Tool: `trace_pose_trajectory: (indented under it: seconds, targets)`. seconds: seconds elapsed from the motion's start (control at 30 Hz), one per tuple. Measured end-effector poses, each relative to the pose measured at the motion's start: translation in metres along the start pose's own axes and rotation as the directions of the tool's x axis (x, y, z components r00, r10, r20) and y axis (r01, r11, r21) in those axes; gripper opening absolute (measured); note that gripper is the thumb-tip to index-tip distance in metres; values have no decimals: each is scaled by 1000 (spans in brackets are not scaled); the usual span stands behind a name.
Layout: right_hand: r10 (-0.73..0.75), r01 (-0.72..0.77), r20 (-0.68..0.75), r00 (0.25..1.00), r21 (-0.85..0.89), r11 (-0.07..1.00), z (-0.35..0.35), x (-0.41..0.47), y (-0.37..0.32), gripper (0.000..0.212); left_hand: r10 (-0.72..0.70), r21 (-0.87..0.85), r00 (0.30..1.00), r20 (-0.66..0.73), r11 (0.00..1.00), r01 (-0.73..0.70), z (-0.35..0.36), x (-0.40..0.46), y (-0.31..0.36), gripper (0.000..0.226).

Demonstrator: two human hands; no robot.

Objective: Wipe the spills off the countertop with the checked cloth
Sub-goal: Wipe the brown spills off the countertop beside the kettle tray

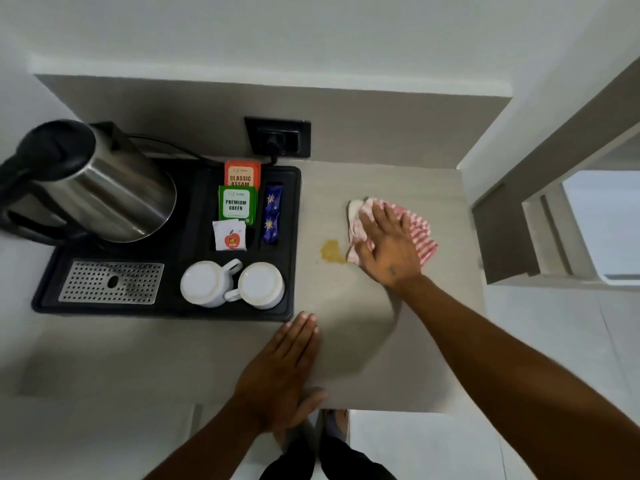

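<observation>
A red-and-white checked cloth (420,233) lies bunched on the grey countertop (349,341). My right hand (388,247) presses flat on top of the cloth, fingers spread and pointing away from me. Just left of the cloth sits a yellowish-brown spill (331,252), touching the cloth's lower left corner. My left hand (280,368) rests flat on the countertop near its front edge, fingers together, holding nothing.
A black tray (291,237) fills the left side. It carries a steel kettle (104,188), tea sachets (237,206), two upturned white cups (232,284) and a perforated drip grate (110,282). A wall socket (277,136) sits behind. The counter ends at the right.
</observation>
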State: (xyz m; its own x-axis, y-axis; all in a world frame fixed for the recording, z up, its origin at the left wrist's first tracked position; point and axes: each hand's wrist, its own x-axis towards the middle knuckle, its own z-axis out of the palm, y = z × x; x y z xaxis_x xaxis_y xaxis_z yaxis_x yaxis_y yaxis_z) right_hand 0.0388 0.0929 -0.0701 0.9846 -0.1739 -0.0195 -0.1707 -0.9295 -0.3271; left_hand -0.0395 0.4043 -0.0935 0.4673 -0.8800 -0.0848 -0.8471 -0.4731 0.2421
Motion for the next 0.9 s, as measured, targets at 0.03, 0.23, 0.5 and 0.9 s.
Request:
trace_pose_trajectory:
  seconds: [0.03, 0.23, 0.5, 0.9]
  targets:
    - [34, -34, -11, 999, -13, 999, -5, 10, 7, 64, -4, -1, 1000, -4, 1000, 4, 0, 1, 0, 95]
    - [119, -119, 32, 992, -3, 993, -3, 71, -26, 59, -18, -6, 1000, -19, 1000, 17, -3, 1, 2, 98]
    - [-113, 112, 97, 989, 13, 994, -3, -25, -8, 59, 0, -11, 1000, -22, 1000, 0, -2, 3, 1, 95]
    - [-240, 240, 161, 957, 21, 971, 14, -64, -52, 56, -33, 19, 998, 50, 999, 33, -9, 3, 2, 96]
